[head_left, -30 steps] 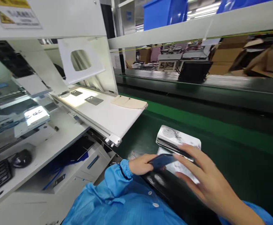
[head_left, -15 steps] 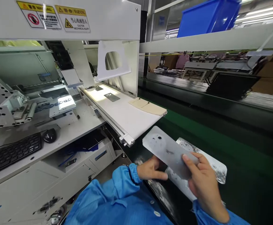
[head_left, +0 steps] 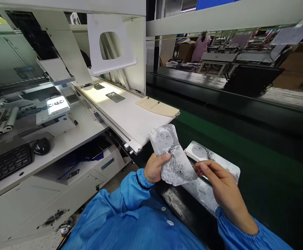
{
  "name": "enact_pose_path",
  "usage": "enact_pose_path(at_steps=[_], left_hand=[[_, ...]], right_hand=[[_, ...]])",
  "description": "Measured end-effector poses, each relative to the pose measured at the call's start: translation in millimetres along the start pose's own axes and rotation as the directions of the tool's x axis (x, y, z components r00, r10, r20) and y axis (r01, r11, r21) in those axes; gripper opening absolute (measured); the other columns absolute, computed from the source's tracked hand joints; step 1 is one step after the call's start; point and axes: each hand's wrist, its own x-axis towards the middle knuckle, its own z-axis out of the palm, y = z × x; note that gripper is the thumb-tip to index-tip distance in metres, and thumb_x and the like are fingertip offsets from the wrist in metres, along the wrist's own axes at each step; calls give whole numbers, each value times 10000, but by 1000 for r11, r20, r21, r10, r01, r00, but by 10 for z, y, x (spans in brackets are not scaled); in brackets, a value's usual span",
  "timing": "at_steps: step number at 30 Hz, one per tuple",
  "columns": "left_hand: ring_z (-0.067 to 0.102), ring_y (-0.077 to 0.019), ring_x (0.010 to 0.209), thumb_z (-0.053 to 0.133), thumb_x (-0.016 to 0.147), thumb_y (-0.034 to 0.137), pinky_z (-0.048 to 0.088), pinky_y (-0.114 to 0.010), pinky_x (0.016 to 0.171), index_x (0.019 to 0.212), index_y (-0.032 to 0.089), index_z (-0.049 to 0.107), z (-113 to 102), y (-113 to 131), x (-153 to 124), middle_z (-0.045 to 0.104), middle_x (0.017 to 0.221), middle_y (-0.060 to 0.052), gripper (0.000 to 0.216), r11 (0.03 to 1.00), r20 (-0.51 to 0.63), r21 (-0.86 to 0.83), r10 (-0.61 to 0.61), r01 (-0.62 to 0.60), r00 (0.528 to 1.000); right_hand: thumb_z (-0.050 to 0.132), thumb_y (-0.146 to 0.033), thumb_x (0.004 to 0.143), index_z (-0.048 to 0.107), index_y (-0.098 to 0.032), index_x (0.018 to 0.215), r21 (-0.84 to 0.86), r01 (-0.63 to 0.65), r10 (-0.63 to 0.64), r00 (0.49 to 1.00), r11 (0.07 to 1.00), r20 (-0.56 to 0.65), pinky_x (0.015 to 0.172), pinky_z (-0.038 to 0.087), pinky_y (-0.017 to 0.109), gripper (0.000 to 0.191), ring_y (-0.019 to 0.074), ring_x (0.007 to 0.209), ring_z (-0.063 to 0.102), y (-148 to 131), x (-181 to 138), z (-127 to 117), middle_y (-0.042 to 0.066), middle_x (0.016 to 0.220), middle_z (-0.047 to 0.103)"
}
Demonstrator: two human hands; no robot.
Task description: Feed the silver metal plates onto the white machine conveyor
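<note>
My left hand [head_left: 154, 167] grips a silvery phone back sheet [head_left: 172, 161], thumb on its face. The sheet has rounded corners, a mottled shiny surface and a round patch with camera holes near its top. At its lower right corner, the fingers of my right hand [head_left: 217, 177] are pinched together, and that corner looks slightly bent. Behind my right hand lies a stack of similar phone back sheets [head_left: 229, 166] on the dark green belt. More silvery sheets [head_left: 202, 192] lie under my hands, partly hidden.
A white conveyor [head_left: 138, 125] ends just ahead of my left hand, carrying a dark phone back sheet [head_left: 115, 97] and a beige guide plate [head_left: 158, 107]. To the left are a machine bench with a mouse [head_left: 41, 146] and a keyboard [head_left: 8, 158]. A dark green belt [head_left: 271, 166] runs on the right.
My left hand has closed on the sheet, which now stands more upright with a mottled silvery face showing. My right hand has slid to its lower corner. The camera view has shifted.
</note>
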Motion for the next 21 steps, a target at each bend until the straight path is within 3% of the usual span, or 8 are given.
enact_pose_path(at_steps=[3, 7, 10, 12, 16, 18, 21], left_hand=[[652, -338, 1068, 813, 647, 347, 436, -534, 1036, 1115, 105, 634, 8, -39, 8, 734, 1010, -113, 556, 1000, -33, -6, 9, -9, 999], [643, -323, 1094, 748, 678, 566, 435, -508, 1043, 1148, 138, 619, -99, -120, -8, 724, 1051, -126, 649, 1000, -15, -24, -2, 1, 1000], [670, -331, 1038, 697, 699, 621, 462, -533, 997, 1149, 149, 615, -328, -224, -13, 733, 1003, -143, 658, 993, 34, 28, -117, 116, 993], [689, -347, 980, 652, 714, 656, 479, -566, 951, 1109, 131, 633, -507, -312, 2, 733, 964, -164, 657, 968, 127, 90, -243, 233, 962], [706, -350, 913, 621, 695, 697, 503, -533, 906, 953, 150, 683, -764, -481, 77, 737, 868, -159, 608, 944, 170, 169, -310, 282, 935], [705, -341, 921, 641, 666, 699, 502, -499, 907, 913, 179, 695, -824, -540, 123, 737, 849, -144, 578, 941, 155, 177, -317, 290, 936], [693, -342, 931, 706, 562, 719, 483, -500, 926, 910, 166, 699, -873, -598, 179, 726, 841, -138, 653, 947, 115, 155, -300, 281, 947]], right_hand=[[681, -611, 709, 642, -223, 637, -169, 12, -5, 999, 986, 42, 536, 485, 292, 397, 173, 573, 576, -6, -47, 75, 19, 609, 625], [696, -609, 679, 650, -234, 608, -258, -40, 36, 999, 965, -19, 483, 466, 291, 384, 180, 507, 571, 56, 3, -21, 14, 532, 607], [667, -663, 669, 665, -232, 622, -191, -146, 142, 989, 971, -37, 370, 358, 272, 434, 150, 387, 462, 50, 230, -112, 2, 425, 530], [649, -707, 649, 657, -222, 613, -162, -177, 176, 984, 971, -20, 364, 303, 264, 487, 127, 362, 391, -31, 466, -57, -8, 381, 478], [555, -759, 689, 621, -207, 602, -293, -38, 67, 994, 955, 90, 424, 328, 269, 563, 127, 403, 410, -303, 1053, 387, -8, 395, 475], [404, -734, 805, 587, -208, 594, -486, 70, 6, 988, 871, 154, 452, 360, 273, 596, 135, 422, 441, -412, 1358, 677, 0, 418, 489], [466, -583, 850, 570, -202, 566, -623, 126, -40, 988, 772, 150, 536, 431, 297, 486, 182, 528, 555, -497, 1715, 1026, 33, 488, 551]])
